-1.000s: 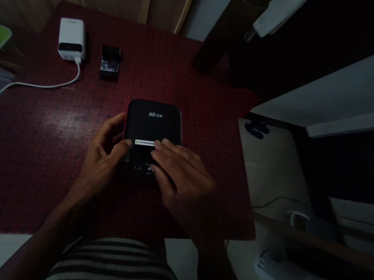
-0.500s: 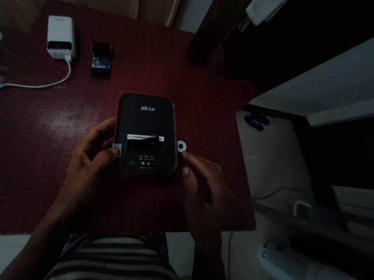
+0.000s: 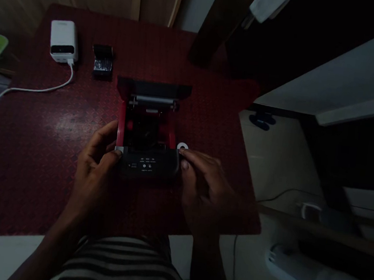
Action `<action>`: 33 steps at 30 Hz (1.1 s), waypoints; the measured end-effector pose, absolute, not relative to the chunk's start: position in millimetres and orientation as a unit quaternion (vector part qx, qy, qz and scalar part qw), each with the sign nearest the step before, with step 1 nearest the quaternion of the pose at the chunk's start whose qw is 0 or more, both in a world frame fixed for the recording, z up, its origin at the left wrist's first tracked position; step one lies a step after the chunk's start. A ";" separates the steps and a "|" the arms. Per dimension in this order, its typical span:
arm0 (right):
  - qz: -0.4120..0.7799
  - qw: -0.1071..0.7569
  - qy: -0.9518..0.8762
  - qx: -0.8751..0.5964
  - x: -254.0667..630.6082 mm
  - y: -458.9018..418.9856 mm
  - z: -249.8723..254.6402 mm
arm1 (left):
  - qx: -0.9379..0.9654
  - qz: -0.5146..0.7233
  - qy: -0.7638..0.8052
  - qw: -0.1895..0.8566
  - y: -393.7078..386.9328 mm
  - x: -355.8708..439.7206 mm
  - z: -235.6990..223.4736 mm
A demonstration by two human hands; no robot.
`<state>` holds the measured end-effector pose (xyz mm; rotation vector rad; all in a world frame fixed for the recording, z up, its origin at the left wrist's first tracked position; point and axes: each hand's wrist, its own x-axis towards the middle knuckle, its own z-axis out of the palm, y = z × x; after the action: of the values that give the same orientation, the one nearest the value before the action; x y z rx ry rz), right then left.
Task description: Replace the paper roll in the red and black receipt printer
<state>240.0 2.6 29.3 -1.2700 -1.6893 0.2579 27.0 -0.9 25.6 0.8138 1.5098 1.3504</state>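
A small black and red thermal printer lies on the table between my hands, its lid raised at the back. A metal roller shows under the lid, and the dark cavity below has red side walls. My left hand grips the printer's left side, thumb on a grey latch. My right hand is bent at the right front corner, index finger and thumb drawn close together against the edge. Just behind that index fingertip is a white ring with a dark centre, partly covered.
A white power bank with a white cable stands at the back left. Beside it lies a small black object with a shiny middle. A dark post rises at the table's back right. Dark blue slippers lie on the floor.
The printer's lid has swung up and back from closed, baring the inside. My right hand has come off the printer's top and moved to its right side. My left hand stays at the left side.
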 end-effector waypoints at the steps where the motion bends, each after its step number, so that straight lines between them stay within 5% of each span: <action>1: 0.092 0.476 -0.709 -0.512 240.1 6.8 33.2 | 0.336 0.551 0.610 0.460 -1.1 26.4 23.7; 6: 0.087 0.355 -0.830 -0.421 228.8 49.2 60.4 | 0.373 0.566 0.580 0.452 -1.0 22.5 15.4; 13: 0.122 -0.024 -0.879 -0.460 173.7 100.0 96.7 | 0.373 0.571 0.542 0.491 -0.3 17.2 8.5; 22: 0.065 0.014 -0.892 -0.447 166.0 116.1 64.6 | 0.363 0.576 0.519 0.516 -1.0 17.2 6.1; 30: 0.090 -0.025 -0.872 -0.481 163.8 102.2 95.4 | 0.366 0.575 0.521 0.514 0.1 16.0 7.9; 33: 0.097 0.021 -0.870 -0.482 170.6 89.3 101.2 | 0.374 0.580 0.522 0.502 -0.1 16.1 9.2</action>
<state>170.6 89.3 101.2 -1.4944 -2.6980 0.2994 16.1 -0.1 9.2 0.9044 1.2612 1.4006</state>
